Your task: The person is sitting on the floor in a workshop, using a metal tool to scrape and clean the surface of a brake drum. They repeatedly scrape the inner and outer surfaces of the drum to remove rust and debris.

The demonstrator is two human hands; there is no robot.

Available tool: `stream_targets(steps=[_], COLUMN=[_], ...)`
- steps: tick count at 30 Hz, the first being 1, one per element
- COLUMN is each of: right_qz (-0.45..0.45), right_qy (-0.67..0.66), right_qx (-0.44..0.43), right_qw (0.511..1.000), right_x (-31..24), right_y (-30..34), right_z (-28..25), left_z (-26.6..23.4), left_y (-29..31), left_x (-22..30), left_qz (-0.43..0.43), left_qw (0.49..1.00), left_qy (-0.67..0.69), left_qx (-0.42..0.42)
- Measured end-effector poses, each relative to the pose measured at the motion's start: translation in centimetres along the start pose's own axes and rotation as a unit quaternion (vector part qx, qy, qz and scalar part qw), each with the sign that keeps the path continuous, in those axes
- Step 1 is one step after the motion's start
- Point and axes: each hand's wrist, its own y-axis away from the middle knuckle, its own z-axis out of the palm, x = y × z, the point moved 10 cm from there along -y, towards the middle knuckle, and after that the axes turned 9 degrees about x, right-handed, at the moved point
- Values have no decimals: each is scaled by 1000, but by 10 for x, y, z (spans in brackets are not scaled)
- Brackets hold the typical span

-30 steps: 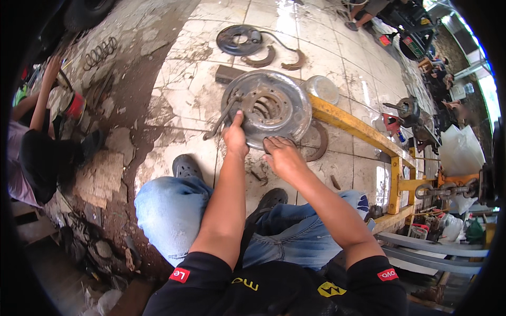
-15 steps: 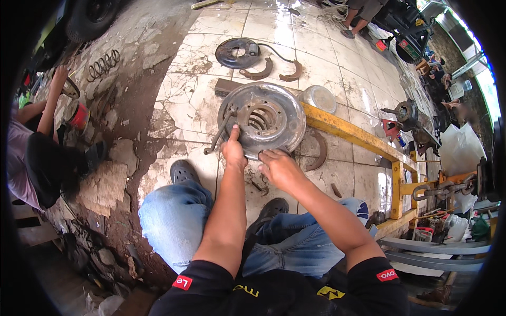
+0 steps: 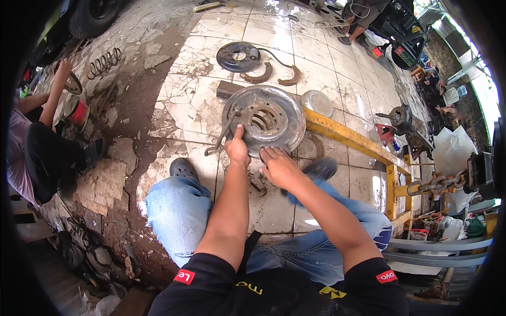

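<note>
A round metal brake backing plate [image 3: 284, 132] with a large centre hole is in front of me, above the tiled floor. My left hand [image 3: 237, 149] is closed on its near edge, thumb on top and fingers hidden beneath. My right hand [image 3: 278, 163] also grips the near rim, to the right of the left hand, fingers bent over the edge. A bent metal lever [image 3: 223, 135] sticks out from the plate's left side. Rusty coils [image 3: 262, 120] show through the hole. What supports the plate from below is hidden.
Beyond lie a dark backing plate [image 3: 232, 57] and two curved brake shoes [image 3: 258, 73]. A clear round tub [image 3: 316, 103] stands by a yellow steel beam [image 3: 353, 136] running right. A coil spring [image 3: 105, 63] lies left, near a seated person [image 3: 45, 142]. A chain [image 3: 440, 181] hangs at right.
My right foot and knee have shifted to the right, the foot also forward. Both hands keep their hold on the backing plate, which has hardly moved.
</note>
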Motion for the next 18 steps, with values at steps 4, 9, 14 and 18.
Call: stream_targets(steps=[4,9,14,18], right_qz=[-10,3,-21,-15], right_qy=[59,39,42,25], right_qx=[-14,38,66,85], right_qw=[998,999,997,996], right_x=[1,-8,2,-1], right_y=[3,10,-1,17], right_z=[5,-2,12,-6], left_z=[-11,-1,-23,-7], left_y=[-7,17,-11,6], left_x=[-4,6,-7,0], left_qz=[-3,-16,23,-1], left_qw=[998,999,997,1000], left_qy=[-40,8,-11,18], left_qx=[43,39,73,24])
